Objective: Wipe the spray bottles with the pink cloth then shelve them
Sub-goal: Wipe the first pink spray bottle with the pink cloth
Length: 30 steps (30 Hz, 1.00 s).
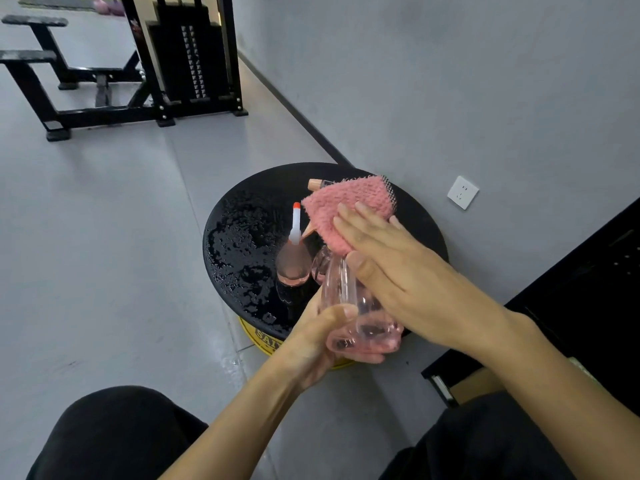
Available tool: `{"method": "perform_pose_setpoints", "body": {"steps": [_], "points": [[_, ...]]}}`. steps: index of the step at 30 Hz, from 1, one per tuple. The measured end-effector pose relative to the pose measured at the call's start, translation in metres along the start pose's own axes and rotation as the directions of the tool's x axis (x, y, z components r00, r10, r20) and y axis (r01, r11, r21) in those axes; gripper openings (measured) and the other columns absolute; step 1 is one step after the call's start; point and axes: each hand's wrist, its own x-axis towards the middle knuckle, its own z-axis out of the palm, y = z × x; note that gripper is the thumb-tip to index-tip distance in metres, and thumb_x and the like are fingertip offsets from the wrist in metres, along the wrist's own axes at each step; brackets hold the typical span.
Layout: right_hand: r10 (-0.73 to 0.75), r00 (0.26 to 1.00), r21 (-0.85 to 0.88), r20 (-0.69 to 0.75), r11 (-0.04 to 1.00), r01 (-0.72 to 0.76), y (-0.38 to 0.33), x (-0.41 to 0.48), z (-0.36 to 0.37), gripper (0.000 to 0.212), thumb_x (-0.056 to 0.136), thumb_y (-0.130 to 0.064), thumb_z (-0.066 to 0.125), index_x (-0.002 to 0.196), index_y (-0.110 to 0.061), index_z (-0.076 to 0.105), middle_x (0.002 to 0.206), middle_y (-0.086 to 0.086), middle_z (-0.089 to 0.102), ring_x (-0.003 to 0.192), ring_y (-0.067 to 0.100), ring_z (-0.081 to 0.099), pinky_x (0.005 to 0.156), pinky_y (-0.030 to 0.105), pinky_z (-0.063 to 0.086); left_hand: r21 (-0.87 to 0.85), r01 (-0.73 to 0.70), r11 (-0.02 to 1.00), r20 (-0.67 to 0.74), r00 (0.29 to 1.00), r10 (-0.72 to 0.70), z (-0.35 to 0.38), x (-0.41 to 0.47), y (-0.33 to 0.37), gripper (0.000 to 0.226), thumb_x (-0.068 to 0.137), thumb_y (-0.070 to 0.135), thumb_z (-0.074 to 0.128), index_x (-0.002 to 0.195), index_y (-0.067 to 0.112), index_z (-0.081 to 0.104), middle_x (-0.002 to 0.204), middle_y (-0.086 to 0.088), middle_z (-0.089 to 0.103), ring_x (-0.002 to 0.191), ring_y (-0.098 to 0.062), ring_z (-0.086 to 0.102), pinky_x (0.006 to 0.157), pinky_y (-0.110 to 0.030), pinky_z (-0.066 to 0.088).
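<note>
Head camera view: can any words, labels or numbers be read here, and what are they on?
"SAIN": on the yellow side of the black-topped round stool; the rest is hidden behind the left hand.
Smaller line beneath it: too small to read.
Red sticker on the weight machine: blurred, unreadable.

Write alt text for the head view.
A left hand grips a clear pink spray bottle while the right hand presses a pink cloth against its top. A second pink bottle stands on a wet round black stool.
</note>
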Motion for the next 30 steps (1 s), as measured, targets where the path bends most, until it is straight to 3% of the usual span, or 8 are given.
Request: {"method": "perform_pose_setpoints", "body": {"steps": [2, 7, 13, 17, 22, 26, 28, 30], "points": [[-0.026, 0.999, -0.059, 0.021, 0.998, 0.027, -0.002, 0.004, -0.001, 0.068, 0.094, -0.055, 0.002, 0.154, -0.025, 0.011, 0.16, -0.016, 0.001, 0.144, -0.006, -0.012, 0.117, 0.019, -0.013, 0.051, -0.002, 0.999, 0.01, 1.0, 0.002, 0.002, 0.0, -0.004, 0.07, 0.064, 0.034, 0.071, 0.129, 0.026, 0.047, 0.112, -0.013, 0.067, 0.093, -0.033, 0.069, 0.057, -0.036, 0.057], [0.012, 1.0, -0.187, 0.01, 0.982, -0.01, -0.005, 0.027, 0.002, 0.059, 0.102, -0.05, 0.009, 0.155, -0.024, 0.001, 0.161, -0.012, -0.007, 0.146, 0.002, -0.015, 0.12, 0.03, -0.01, 0.056, -0.008, 0.998, 0.003, 1.0, 0.008, 0.007, 0.0, -0.009, 0.063, 0.063, 0.036, 0.07, 0.123, 0.034, 0.052, 0.113, -0.011, 0.066, 0.093, -0.034, 0.069, 0.058, -0.036, 0.056], [0.072, 0.996, -0.046, -0.054, 0.996, -0.074, 0.004, 0.026, -0.001, 0.063, 0.1, -0.054, 0.009, 0.154, -0.023, 0.001, 0.162, -0.01, -0.008, 0.146, 0.0, -0.013, 0.122, 0.032, -0.001, -0.011, -0.054, 0.998, -0.005, 0.999, 0.054, 0.002, 0.001, -0.002, 0.099, 0.048, 0.052, 0.088, 0.133, 0.026, 0.046, 0.11, -0.009, 0.071, 0.095, -0.031, 0.071, 0.059, -0.036, 0.059], [0.05, 0.998, -0.07, -0.022, 0.996, -0.052, -0.002, 0.028, 0.0, 0.059, 0.102, -0.047, 0.014, 0.154, -0.023, 0.002, 0.161, -0.01, -0.008, 0.146, 0.001, -0.014, 0.121, 0.029, -0.006, 0.039, -0.059, 0.997, -0.011, 0.998, 0.059, 0.004, 0.001, -0.005, 0.054, 0.057, 0.037, 0.078, 0.107, 0.049, 0.063, 0.114, -0.006, 0.07, 0.096, -0.032, 0.07, 0.057, -0.037, 0.058], [0.007, 1.0, -0.071, -0.027, 0.997, -0.009, -0.002, 0.031, 0.0, 0.056, 0.103, -0.045, 0.015, 0.154, -0.023, 0.004, 0.161, -0.011, -0.006, 0.146, 0.001, -0.012, 0.121, 0.027, -0.005, 0.034, -0.073, 0.997, -0.022, 0.997, 0.074, 0.002, 0.0, -0.006, 0.061, 0.061, 0.036, 0.071, 0.12, 0.036, 0.056, 0.11, -0.007, 0.07, 0.094, -0.034, 0.069, 0.057, -0.037, 0.058], [0.059, 0.996, 0.019, -0.069, 0.998, -0.058, 0.007, 0.022, 0.003, 0.058, 0.103, -0.045, 0.016, 0.154, -0.02, 0.006, 0.162, -0.009, -0.004, 0.146, -0.001, -0.01, 0.119, 0.021, -0.004, 0.03, -0.039, 0.999, -0.027, 0.999, 0.04, 0.001, -0.001, -0.002, 0.109, 0.046, 0.054, 0.088, 0.136, 0.014, 0.041, 0.103, -0.013, 0.073, 0.084, -0.031, 0.072, 0.057, -0.035, 0.058], [0.073, 0.994, 0.025, -0.077, 0.997, -0.071, 0.007, 0.021, 0.004, 0.059, 0.103, -0.046, 0.015, 0.155, -0.019, 0.006, 0.162, -0.008, -0.003, 0.146, 0.0, -0.01, 0.12, 0.022, -0.004, 0.029, -0.031, 0.999, -0.021, 0.999, 0.032, 0.0, 0.0, -0.003, 0.108, 0.045, 0.054, 0.088, 0.135, 0.013, 0.042, 0.103, -0.013, 0.072, 0.082, -0.032, 0.072, 0.057, -0.035, 0.058], [0.069, 0.996, -0.004, -0.055, 0.998, -0.069, 0.003, 0.023, 0.005, 0.056, 0.104, -0.043, 0.016, 0.154, -0.019, 0.007, 0.162, -0.008, -0.002, 0.147, 0.001, -0.011, 0.121, 0.025, -0.005, 0.039, -0.025, 0.999, -0.02, 0.999, 0.025, 0.002, 0.0, -0.006, 0.089, 0.053, 0.044, 0.085, 0.13, 0.019, 0.047, 0.11, -0.013, 0.07, 0.089, -0.034, 0.071, 0.055, -0.035, 0.058]]}}
